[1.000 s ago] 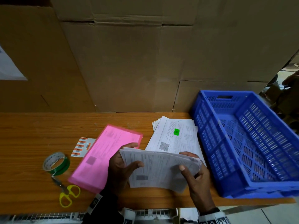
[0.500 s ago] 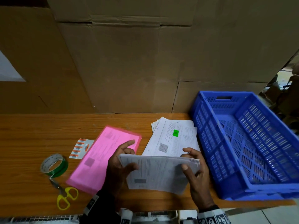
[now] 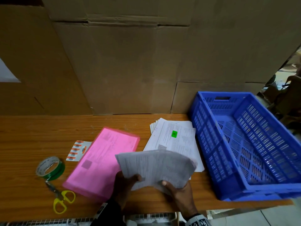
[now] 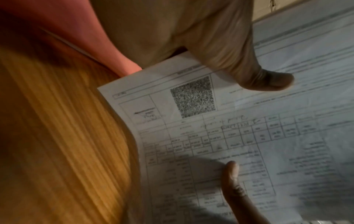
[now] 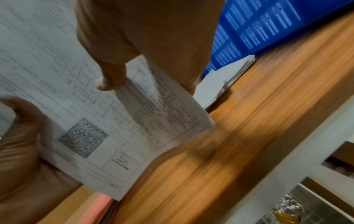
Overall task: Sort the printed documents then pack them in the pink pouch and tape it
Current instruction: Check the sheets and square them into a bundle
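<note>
- Your left hand [image 3: 126, 185] and right hand [image 3: 177, 193] both gripped the fanned sheaf of white printed documents [image 3: 156, 168] at lower centre.
- Sorting seemed unfinished; the flat pink plastic pouch [image 3: 101, 162] lay unpacked and untaped.

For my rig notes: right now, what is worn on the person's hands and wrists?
Both hands are bare, with no gloves or rings showing. The left hand comes out of a dark sleeve with a white tag. The right hand has a wristband with black-and-white square markers.
</note>
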Action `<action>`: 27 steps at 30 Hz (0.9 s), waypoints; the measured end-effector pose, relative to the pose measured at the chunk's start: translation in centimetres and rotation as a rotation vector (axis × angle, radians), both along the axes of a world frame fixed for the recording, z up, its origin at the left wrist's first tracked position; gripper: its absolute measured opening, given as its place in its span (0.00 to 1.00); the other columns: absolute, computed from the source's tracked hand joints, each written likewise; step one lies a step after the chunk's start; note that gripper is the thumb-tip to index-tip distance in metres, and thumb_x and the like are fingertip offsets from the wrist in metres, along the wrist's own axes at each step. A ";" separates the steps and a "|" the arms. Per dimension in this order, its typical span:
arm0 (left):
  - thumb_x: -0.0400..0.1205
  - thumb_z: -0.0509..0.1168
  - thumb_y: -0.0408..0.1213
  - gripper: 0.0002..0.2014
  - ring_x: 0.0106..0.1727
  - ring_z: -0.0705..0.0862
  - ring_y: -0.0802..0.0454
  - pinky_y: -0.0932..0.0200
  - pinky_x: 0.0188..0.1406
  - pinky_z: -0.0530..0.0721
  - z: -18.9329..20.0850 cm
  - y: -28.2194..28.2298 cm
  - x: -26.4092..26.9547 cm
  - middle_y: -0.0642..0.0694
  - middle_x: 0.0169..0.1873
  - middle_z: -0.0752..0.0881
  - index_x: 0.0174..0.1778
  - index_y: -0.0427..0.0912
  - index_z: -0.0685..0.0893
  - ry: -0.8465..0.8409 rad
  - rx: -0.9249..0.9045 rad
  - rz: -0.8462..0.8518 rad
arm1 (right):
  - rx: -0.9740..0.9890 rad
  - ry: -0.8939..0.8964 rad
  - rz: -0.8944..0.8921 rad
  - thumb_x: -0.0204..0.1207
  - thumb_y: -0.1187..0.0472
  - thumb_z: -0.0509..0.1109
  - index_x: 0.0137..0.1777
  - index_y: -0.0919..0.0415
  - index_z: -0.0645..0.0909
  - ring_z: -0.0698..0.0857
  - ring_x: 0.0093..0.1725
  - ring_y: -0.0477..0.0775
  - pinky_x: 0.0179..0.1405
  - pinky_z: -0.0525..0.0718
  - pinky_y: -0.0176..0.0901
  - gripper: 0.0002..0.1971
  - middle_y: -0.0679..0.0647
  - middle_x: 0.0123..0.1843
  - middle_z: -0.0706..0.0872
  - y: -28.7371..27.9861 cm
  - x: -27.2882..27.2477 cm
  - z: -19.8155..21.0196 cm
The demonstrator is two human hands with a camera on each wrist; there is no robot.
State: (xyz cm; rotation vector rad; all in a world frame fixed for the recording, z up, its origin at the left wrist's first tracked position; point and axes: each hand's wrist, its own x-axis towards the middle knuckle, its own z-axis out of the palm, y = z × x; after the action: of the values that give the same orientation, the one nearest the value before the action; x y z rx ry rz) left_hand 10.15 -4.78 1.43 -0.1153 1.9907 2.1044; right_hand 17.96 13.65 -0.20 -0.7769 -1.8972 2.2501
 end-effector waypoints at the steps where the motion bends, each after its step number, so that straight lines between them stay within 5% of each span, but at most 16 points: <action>1: 0.42 0.72 0.48 0.28 0.31 0.88 0.63 0.71 0.26 0.83 0.5 0.3 0.1 0.60 0.26 0.89 0.38 0.43 0.82 0.019 0.024 0.011 | 0.004 0.011 -0.031 0.61 0.65 0.89 0.57 0.64 0.84 0.90 0.54 0.56 0.39 0.90 0.40 0.25 0.60 0.54 0.91 0.0 -0.1 0.0; 3: 0.44 0.73 0.48 0.29 0.34 0.88 0.68 0.73 0.31 0.82 0.5 0.4 0.1 0.63 0.30 0.90 0.41 0.44 0.82 0.079 0.044 0.031 | 0.034 0.034 -0.064 0.54 0.54 0.91 0.60 0.62 0.84 0.89 0.57 0.57 0.43 0.90 0.41 0.34 0.59 0.55 0.91 0.0 -0.1 0.2; 7: 0.44 0.76 0.48 0.31 0.40 0.89 0.60 0.63 0.33 0.88 0.0 0.1 -0.6 0.59 0.36 0.91 0.44 0.44 0.83 0.105 -0.033 0.018 | 0.036 0.050 -0.019 0.65 0.71 0.83 0.56 0.61 0.83 0.90 0.52 0.47 0.39 0.89 0.39 0.21 0.55 0.52 0.90 0.6 -0.2 1.3; 10: 0.50 0.81 0.46 0.27 0.44 0.91 0.55 0.65 0.31 0.86 -0.1 -0.7 -1.1 0.59 0.37 0.92 0.44 0.45 0.85 0.126 -0.090 -0.047 | 0.047 0.043 0.011 0.63 0.72 0.84 0.55 0.64 0.83 0.91 0.50 0.50 0.37 0.90 0.40 0.21 0.58 0.53 0.91 1.3 0.0 1.2; 15: 0.57 0.80 0.64 0.38 0.53 0.90 0.58 0.63 0.42 0.89 1.9 -1.8 -1.1 0.56 0.51 0.92 0.58 0.45 0.85 0.206 -0.065 -0.053 | 0.070 0.122 -0.009 0.45 0.43 0.92 0.54 0.64 0.85 0.92 0.51 0.46 0.40 0.91 0.40 0.39 0.53 0.53 0.93 2.5 0.2 1.8; 20: 0.51 0.81 0.59 0.34 0.45 0.91 0.56 0.60 0.36 0.89 3.7 -1.2 -1.9 0.54 0.43 0.93 0.50 0.45 0.86 0.273 -0.048 -0.049 | 0.119 0.194 -0.008 0.69 0.71 0.80 0.53 0.60 0.84 0.91 0.49 0.43 0.39 0.88 0.34 0.15 0.43 0.49 0.93 2.6 -0.5 3.9; 27: 0.43 0.76 0.51 0.26 0.32 0.88 0.64 0.69 0.25 0.83 6.6 1.1 -1.0 0.62 0.29 0.89 0.36 0.48 0.83 0.285 0.008 0.118 | 0.125 0.259 -0.074 0.74 0.67 0.76 0.59 0.59 0.84 0.91 0.53 0.45 0.44 0.89 0.37 0.14 0.45 0.52 0.93 0.7 -1.5 5.6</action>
State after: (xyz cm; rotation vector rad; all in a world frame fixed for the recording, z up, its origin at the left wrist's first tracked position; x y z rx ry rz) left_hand 9.13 -3.64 7.99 0.0762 2.1806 2.3140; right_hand 16.50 14.35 5.39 -0.5026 -1.8333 2.0510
